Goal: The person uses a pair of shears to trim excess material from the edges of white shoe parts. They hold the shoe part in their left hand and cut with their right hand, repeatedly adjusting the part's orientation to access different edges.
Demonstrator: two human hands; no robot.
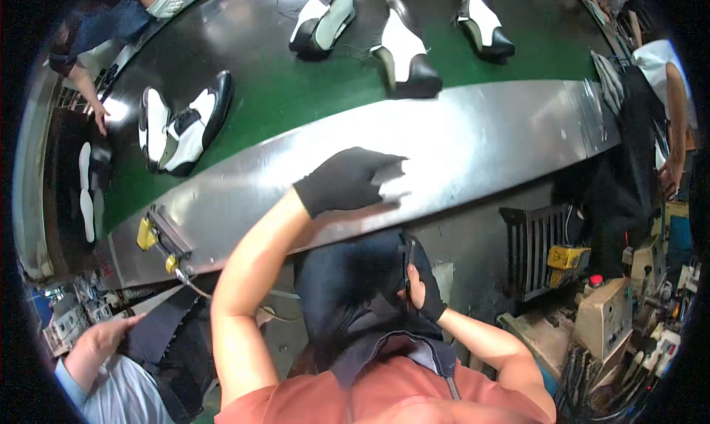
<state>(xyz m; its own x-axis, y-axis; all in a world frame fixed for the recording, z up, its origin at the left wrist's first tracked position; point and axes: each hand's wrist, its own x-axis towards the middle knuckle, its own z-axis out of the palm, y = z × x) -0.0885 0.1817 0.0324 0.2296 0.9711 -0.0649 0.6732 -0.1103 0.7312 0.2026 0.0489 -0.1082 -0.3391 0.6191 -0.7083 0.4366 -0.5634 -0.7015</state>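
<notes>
My left hand (351, 181), in a black glove with some pale fingertips showing, reaches over the metal ledge (296, 157). Its fingers stretch apart to the right, slightly blurred, with nothing visible in them. By my right thigh, my right hand (425, 287) wears a black fingerless glove. It is closed on a thin dark thing that I cannot make out. Just beyond the ledge, a black-and-white shoe (405, 46) rests with its toe at the ledge's far edge. Left of it, a pair of black-and-white shoes (188, 132) sits on the green belt (277, 102).
More two-tone shoes (325, 21) and a single shoe (484, 21) lie farther up the belt. White insoles (86, 191) are at far left. A yellow-ended tool (163, 239) lies on the ledge. A slatted black rack (529, 250) and control box (603, 317) stand right. Co-workers surround the belt.
</notes>
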